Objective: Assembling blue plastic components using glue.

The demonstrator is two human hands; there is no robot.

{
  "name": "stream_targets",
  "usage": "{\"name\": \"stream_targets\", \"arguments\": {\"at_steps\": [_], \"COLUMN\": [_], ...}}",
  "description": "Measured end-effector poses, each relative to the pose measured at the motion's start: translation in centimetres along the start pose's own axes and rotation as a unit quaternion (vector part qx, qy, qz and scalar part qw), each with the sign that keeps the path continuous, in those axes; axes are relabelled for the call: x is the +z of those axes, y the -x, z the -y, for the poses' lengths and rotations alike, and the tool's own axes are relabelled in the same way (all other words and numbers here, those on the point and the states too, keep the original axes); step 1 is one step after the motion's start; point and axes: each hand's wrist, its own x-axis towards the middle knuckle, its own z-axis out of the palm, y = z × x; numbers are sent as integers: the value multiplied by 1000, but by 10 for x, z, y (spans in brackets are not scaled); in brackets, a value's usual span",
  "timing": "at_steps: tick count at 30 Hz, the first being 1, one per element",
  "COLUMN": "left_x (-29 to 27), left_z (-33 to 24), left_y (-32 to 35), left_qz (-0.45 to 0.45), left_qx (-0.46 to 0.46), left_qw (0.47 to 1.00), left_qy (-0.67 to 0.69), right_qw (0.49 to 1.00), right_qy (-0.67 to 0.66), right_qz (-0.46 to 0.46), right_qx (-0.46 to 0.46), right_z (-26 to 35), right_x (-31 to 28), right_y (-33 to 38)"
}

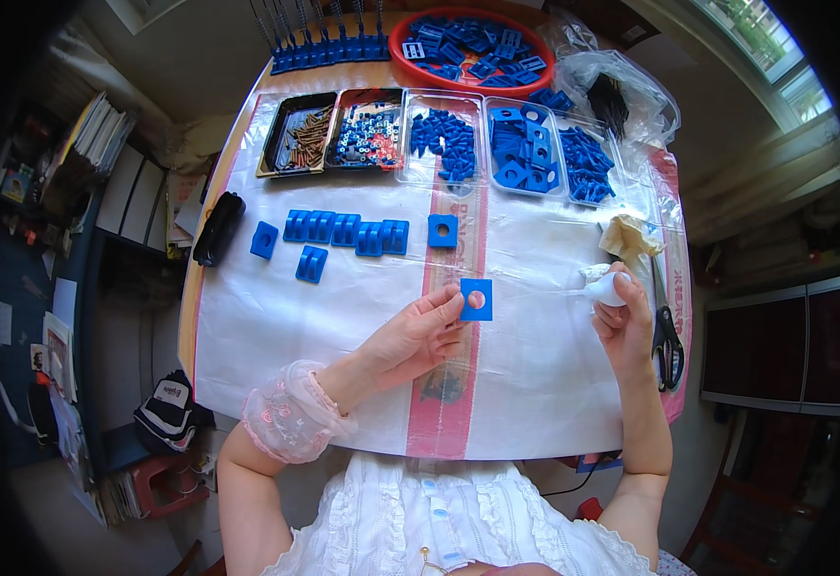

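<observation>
A flat blue square plate (476, 299) with a round hole in its middle is held above the white sheet (343, 317) on the worktop (211, 213), the fingers (442, 302) of the left hand (410, 338) clamped on its left edge. The right hand (622, 322) is seen near the sheet's right edge, its fingers closed around a small white object (612, 286); black scissors (668, 336) lie just beside it. Open sheet is noted around both hands. Farther off, a row of blue blocks (345, 230) and a single holed block (443, 230) rest on the sheet. Beyond these, a line of trays is recorded: a black tray (271, 144) with brown screws, another with small mixed parts (369, 136), and clear trays (516, 144) of blue pieces. A red basin (410, 58) of blue plates stands at the far edge.
</observation>
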Motion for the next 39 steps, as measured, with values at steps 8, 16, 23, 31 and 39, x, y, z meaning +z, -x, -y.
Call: {"name": "stream_targets", "arguments": {"at_steps": [8,16,23,31,39], "left_x": [2,4,3,1,5], "left_z": [-1,-1,0,0,0], "left_y": [1,1,0,0,2], "left_qz": [-8,-11,-16,-9,-27], "left_qx": [4,5,4,4,5], "left_qw": [1000,1000,1000,1000,1000], "left_qy": [-10,-11,-9,-11,-14], "right_qw": [999,998,998,999,999], "right_qy": [29,42,50,45,7], "right_qz": [37,26,34,17,28], "right_qx": [-18,-24,-21,-24,-23], "right_z": [-2,-1,-4,-2,-2], "right_x": [-1,1,-2,4,-3], "right_y": [1,2,1,2,2]}}
